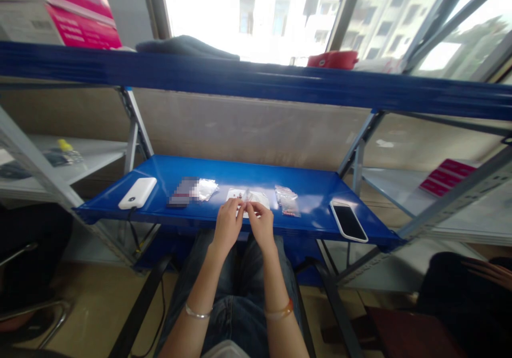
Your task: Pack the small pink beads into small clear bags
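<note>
Sachet [245, 195] pinched, then?

Looks so; left hand [228, 227] and right hand [262, 225] both grip it between fingertips, mid-front of the blue steel shelf [312, 187]; it's too small to read closely.

Next move?

Calls for fine fingertip control, not force; power bank [137, 193] lies far left on that shelf, smartphone [348, 221] far right.

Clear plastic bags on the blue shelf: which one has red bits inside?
The rightmost bag, lying between the person's right hand and the smartphone, with small red bits along its lower edge; the crumpled bag further left shows none.
</note>
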The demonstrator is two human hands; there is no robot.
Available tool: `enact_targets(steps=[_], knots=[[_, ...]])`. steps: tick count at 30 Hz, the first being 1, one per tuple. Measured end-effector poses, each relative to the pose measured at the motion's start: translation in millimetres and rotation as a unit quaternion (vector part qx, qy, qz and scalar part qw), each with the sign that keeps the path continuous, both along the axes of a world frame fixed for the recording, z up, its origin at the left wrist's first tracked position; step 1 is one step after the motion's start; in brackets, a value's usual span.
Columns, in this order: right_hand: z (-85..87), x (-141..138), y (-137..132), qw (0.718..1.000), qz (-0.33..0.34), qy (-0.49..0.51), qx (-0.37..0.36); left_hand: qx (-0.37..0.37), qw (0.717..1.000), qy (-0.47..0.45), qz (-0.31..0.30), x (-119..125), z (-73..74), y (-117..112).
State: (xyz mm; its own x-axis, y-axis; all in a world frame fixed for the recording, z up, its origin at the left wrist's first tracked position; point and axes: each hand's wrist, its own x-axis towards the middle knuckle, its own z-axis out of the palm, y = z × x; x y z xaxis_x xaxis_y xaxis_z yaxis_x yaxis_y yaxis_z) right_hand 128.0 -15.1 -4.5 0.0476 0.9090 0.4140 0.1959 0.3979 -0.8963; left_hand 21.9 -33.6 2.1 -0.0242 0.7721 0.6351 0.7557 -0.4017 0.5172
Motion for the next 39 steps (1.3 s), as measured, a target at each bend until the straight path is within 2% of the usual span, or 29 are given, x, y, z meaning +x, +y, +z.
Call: enact_targets(steps=[6,13,18,21,23,27,29,32,36,39], knots=[[5.3,1,-8,0.974,-0.101,-0.201,0.028,-0.056,0.995,0.08,0.02,2,4.8,-2],[8.4,-7,-11,0.958,-0.134,-0.249,0.037,-0.042,0.995,0.074,0.052,7,0.5,-1],[7.2,-6,-10,0.956,-0.167,-0.242,0.014,-0.025,0.997,0.019,0.077,3,0.3,0],[4.4,-4,-8,0.968,-0.16,-0.194,0.007,-0.014,0.998,-0.016,0.06,-1,2.2,-1],[2.5,-3,-6,0.977,-0.147,-0.152,0.025,-0.008,0.999,-0.019,0.036,-2,3.6,-2],[1.4,-4,-5,0.976,-0.174,-0.094,0.087,0.005,1.0,0.0,0.014,0,5.0,-4],[1.1,-3,-4,0.975,-0.161,-0.11,0.106,0.006,1.0,0.009,0.015,2,5.4,-5],[-2.7,2,0,0.979,-0.103,-0.144,0.103,0.003,0.999,0.028,0.016,3,7.0,-7],[-13.6,11,10,0.985,-0.035,-0.14,0.093,-0.008,0.998,0.057,0.0,1,11.5,-8],[-21.2,18,16,0.985,-0.012,-0.143,0.093,-0.02,0.998,0.053,-0.019,-6,15.4,-9]])
